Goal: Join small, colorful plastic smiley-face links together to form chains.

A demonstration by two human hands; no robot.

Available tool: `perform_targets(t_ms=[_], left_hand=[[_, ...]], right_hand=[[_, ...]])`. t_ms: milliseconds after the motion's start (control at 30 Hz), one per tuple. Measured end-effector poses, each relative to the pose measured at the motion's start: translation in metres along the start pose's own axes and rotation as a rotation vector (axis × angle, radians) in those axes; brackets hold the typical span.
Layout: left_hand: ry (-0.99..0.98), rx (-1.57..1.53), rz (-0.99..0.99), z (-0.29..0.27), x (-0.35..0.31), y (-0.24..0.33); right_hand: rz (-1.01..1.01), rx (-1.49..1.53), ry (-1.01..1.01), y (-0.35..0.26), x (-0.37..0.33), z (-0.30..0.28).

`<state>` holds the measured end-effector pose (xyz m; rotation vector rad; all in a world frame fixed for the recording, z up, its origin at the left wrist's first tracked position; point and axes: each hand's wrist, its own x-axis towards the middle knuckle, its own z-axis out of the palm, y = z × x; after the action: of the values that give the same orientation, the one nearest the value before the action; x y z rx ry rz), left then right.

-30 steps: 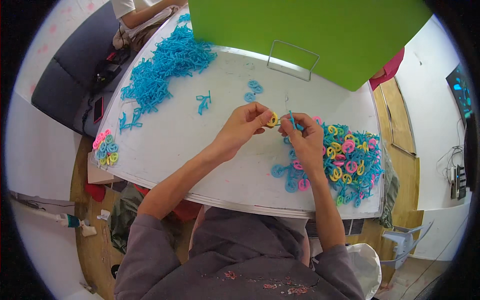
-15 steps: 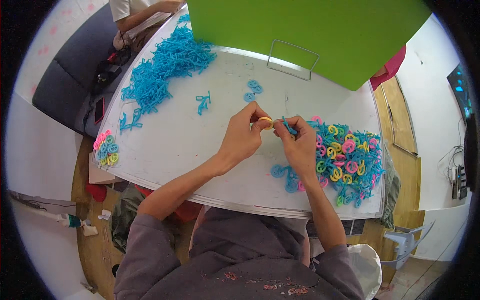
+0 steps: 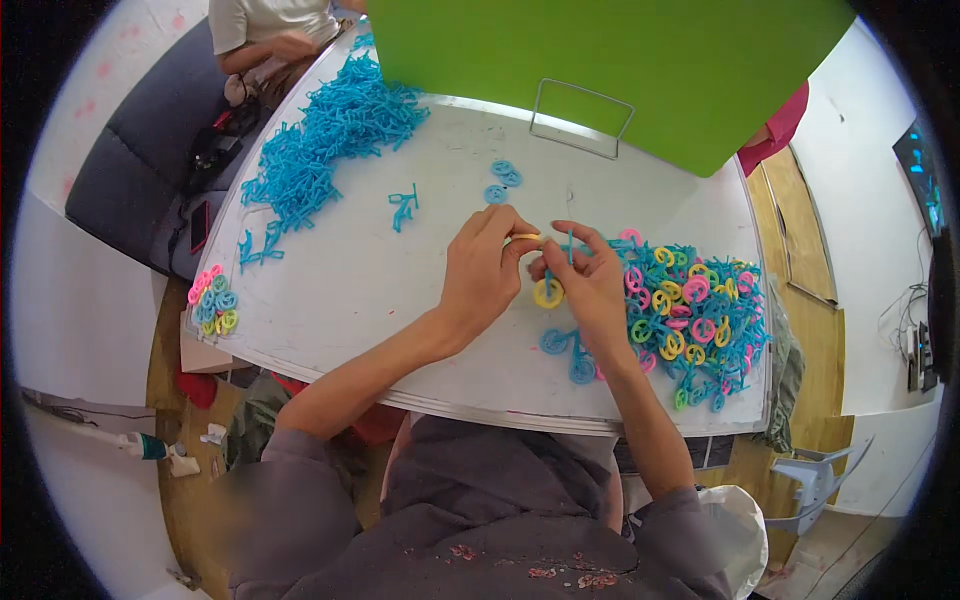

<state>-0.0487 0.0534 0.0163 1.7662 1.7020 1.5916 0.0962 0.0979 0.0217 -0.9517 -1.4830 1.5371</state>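
Over the middle of the white table, my two hands meet. My left hand pinches a small yellow wheel, seen edge-on. In my right hand is a blue plastic toy bicycle frame, largely covered by the fingers. A second yellow wheel hangs below those fingers, seemingly on that frame. Close by lies a toy bicycle with blue wheels, at the edge of a heap of toy bicycles with coloured wheels. Beyond my hands are several loose blue wheels.
A large heap of blue frames covers the far left, with a few frames apart from it. Coloured wheels sit at the left edge. A green panel with a wire loop stands behind. Another person sits far left.
My right hand has turned, bringing the yellow wheel on the frame into view below its fingers. The wheel in my left hand has tilted edge-on. The other person's hand has shifted.
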Motion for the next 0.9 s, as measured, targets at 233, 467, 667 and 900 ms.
perform_targets(t_ms=[233, 467, 667, 900], left_hand=[[-0.096, -0.283, -0.215, -0.01, 0.013, -0.003], [-0.15, -0.319, -0.33, -0.011, 0.013, 0.003], [-0.193, -0.341, -0.281, -0.012, 0.011, 0.0], [-0.075, -0.286, -0.264, -0.004, 0.005, 0.003]], right_hand=[[-0.137, -0.157, -0.015, -0.009, -0.006, 0.007], [-0.256, -0.38, 0.042, -0.007, -0.002, -0.005], [-0.385, -0.518, 0.065, -0.006, -0.001, -0.006], [-0.33, -0.372, 0.096, 0.003, -0.002, -0.003]])
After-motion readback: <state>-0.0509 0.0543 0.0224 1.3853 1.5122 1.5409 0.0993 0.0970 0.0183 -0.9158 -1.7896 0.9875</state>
